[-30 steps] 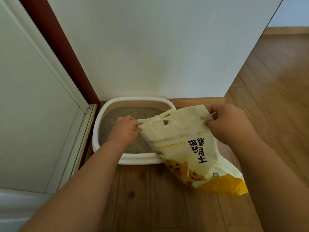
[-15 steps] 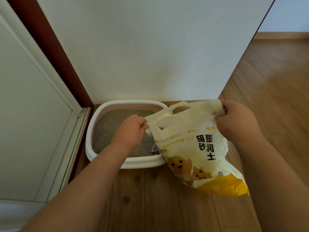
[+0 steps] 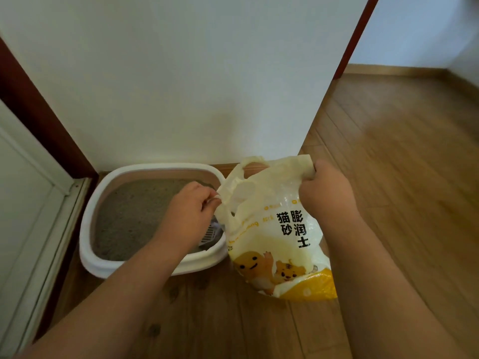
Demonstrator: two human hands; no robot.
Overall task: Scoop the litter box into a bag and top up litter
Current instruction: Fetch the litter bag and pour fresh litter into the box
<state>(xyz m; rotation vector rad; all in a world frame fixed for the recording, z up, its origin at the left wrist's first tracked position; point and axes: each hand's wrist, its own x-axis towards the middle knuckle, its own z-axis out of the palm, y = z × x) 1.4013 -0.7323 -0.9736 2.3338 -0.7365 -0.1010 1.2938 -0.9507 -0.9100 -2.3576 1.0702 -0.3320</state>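
A white litter box sits on the wooden floor against a white wall, at roughly nine o'clock from the middle of the view. It holds a bed of grey litter reaching most of the way across its inner area. At the box's four o'clock corner a grey slotted scoop lies on the litter, partly hidden behind the left forearm. Just beside the box, at its three o'clock side, stands a pale yellow litter bag printed with black Chinese characters and two cartoon animals, with an orange band along its base. The base rests on the floor; its upper part is held up and the mouth appears pulled apart, though the contents cannot be seen. The left hand is over the right end of the box, fingers curled, pinching the bag's top edge at the bag's ten o'clock corner. The right hand grips the opposite top edge at the bag's one o'clock corner, fingers closed round a bunched fold of the plastic. A dark red door frame runs diagonally at the left, with a white panel below it. A second red strip edges the wall's right end at one o'clock.
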